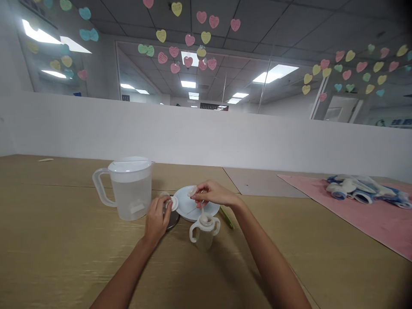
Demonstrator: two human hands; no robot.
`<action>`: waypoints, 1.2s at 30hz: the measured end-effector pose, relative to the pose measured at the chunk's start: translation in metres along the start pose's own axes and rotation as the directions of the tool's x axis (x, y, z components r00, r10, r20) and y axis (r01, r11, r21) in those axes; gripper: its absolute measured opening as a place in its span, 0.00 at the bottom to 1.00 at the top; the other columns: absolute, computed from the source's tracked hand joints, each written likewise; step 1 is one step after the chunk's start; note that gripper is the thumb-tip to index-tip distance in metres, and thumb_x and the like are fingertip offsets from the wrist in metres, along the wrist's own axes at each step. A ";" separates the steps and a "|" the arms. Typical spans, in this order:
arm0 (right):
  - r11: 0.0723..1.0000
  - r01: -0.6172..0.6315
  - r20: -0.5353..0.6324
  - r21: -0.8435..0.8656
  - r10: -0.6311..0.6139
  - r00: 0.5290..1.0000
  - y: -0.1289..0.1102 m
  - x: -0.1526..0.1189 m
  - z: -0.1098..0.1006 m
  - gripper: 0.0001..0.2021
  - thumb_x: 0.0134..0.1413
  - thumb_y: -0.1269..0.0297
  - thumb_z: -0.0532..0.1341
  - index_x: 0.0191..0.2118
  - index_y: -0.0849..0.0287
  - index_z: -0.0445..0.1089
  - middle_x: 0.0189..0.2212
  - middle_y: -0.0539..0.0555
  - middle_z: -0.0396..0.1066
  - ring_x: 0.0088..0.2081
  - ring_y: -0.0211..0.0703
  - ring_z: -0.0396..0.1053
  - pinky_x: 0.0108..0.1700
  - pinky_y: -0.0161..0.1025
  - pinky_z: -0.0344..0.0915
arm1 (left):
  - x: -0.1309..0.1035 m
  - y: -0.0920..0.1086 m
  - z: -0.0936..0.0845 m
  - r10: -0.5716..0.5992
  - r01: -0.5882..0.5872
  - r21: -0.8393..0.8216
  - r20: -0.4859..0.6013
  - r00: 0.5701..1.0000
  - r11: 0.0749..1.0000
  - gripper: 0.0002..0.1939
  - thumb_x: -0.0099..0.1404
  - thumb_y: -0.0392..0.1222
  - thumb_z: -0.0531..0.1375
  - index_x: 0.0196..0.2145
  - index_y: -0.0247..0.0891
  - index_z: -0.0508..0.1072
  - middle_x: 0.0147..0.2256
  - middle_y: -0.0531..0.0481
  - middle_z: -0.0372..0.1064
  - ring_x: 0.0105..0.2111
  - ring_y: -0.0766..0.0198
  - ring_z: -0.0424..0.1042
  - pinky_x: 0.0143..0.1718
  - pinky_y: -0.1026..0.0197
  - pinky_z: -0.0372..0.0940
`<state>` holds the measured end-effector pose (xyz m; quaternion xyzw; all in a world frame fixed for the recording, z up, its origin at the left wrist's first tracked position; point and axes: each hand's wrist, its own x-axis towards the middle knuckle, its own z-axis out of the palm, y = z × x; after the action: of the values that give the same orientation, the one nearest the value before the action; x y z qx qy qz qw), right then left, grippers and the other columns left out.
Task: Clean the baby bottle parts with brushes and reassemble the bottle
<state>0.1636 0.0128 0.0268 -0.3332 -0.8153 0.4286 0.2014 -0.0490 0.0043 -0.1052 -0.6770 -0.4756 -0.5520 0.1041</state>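
My left hand (157, 218) is closed round a small clear container with a white rim (174, 203), tipped toward the right, beside a dark round disc (173, 222). Between thumb and fingers of my right hand (210, 194) is a small pale round lid (192, 191), held above a light-blue plate (185, 205). Below that hand, a white spoon-like piece (203, 214) reaches down to the mouth of a two-handled baby bottle (205, 236). Whether my right fingers also grip this piece is unclear. The bottle stands upright in front of the plate.
A translucent lidded pitcher (133, 189) stands left of my left hand. A thin green object (227, 218) lies right of the plate. On the far right, a pink cloth (363, 219) bears blue and white items (363, 189). A white wall (206, 137) rises behind the table.
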 end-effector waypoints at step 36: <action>0.779 0.091 0.057 -0.620 -0.071 0.996 0.027 0.019 0.019 0.14 0.54 0.54 0.54 0.30 0.61 0.66 0.25 0.49 0.65 0.26 0.36 0.58 0.27 0.32 0.51 | -0.013 0.036 0.010 -0.194 0.209 -0.386 0.077 0.978 0.899 0.09 0.64 0.46 0.51 0.34 0.39 0.65 0.41 0.44 0.73 0.42 0.58 0.73 0.41 0.56 0.68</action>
<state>0.1487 0.0272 -0.0056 -0.3390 -0.9275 0.1322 0.0859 -0.0146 -0.0149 -0.1057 -0.6414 -0.4248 -0.6311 -0.0996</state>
